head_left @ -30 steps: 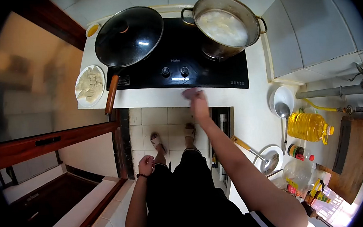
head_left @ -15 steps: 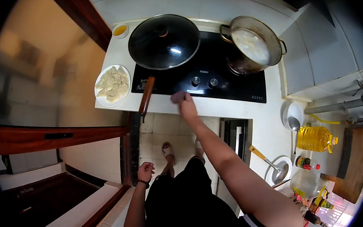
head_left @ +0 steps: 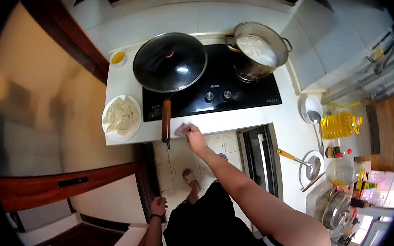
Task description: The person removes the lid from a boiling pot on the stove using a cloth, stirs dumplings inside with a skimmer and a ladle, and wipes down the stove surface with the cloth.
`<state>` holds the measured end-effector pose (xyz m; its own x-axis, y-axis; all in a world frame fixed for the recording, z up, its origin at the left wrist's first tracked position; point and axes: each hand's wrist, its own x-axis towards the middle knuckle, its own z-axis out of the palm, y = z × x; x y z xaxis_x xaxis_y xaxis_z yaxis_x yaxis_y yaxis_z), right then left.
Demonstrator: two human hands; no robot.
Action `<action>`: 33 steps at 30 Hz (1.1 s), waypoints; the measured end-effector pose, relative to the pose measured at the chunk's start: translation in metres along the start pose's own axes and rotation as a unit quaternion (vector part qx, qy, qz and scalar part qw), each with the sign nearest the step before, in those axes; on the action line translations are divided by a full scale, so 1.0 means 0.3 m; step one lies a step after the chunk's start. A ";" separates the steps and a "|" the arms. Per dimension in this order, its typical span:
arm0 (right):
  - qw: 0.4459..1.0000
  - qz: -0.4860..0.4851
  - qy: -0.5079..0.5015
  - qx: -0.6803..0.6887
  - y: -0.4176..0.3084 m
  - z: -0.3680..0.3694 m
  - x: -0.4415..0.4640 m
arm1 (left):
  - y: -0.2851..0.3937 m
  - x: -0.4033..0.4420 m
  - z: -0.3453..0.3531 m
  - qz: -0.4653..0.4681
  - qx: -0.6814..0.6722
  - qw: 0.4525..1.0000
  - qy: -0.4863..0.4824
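My right hand (head_left: 195, 139) is closed on a small pinkish-purple cloth (head_left: 182, 129) at the front edge of the white counter (head_left: 224, 118). Just left of the cloth, the brown handle of a lidded frying pan (head_left: 175, 76) juts out over that edge. The pan sits on the left side of a black cooktop (head_left: 218, 72) with two knobs. My left hand (head_left: 158, 204) hangs low beside my leg, fingers loosely bent, holding nothing.
On the right burner stands an uncovered pot (head_left: 280, 38) with whitish liquid. A plate of dumplings (head_left: 121, 116) and a small bowl of yellow liquid (head_left: 118, 58) are at left. Along the right counter are a bowl with a ladle (head_left: 313, 115), a skimmer (head_left: 294, 158) and an oil bottle (head_left: 338, 125).
My right hand has moved the cloth left along the counter edge, nearer the pan handle. The view has shifted, bringing stacked metal pots into sight at lower right.
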<state>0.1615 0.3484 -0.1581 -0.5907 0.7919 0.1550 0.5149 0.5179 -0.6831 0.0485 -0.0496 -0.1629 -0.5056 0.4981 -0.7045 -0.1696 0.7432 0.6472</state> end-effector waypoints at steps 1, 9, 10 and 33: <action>1.000 0.008 -0.016 0.004 -0.012 -0.027 -0.016 | 0.035 0.027 0.003 0.010 0.007 1.000 -0.008; 0.940 0.245 0.160 -0.174 0.438 -0.815 -0.313 | 0.214 0.144 0.112 0.051 0.047 0.994 -0.084; 0.937 0.234 0.200 -0.163 0.552 -0.905 -0.345 | 0.237 0.141 0.134 0.038 0.068 0.994 -0.083; 0.938 0.251 0.053 0.231 0.496 -0.773 -0.085 | 0.644 -0.050 0.802 0.068 -0.029 0.994 -0.086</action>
<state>0.3972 0.4804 -0.0982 -0.2688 0.9386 -0.2164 0.3726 -0.1058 -0.9220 0.2269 0.1938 -0.0974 -0.3751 0.6650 -0.6458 -0.1600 0.6398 0.7517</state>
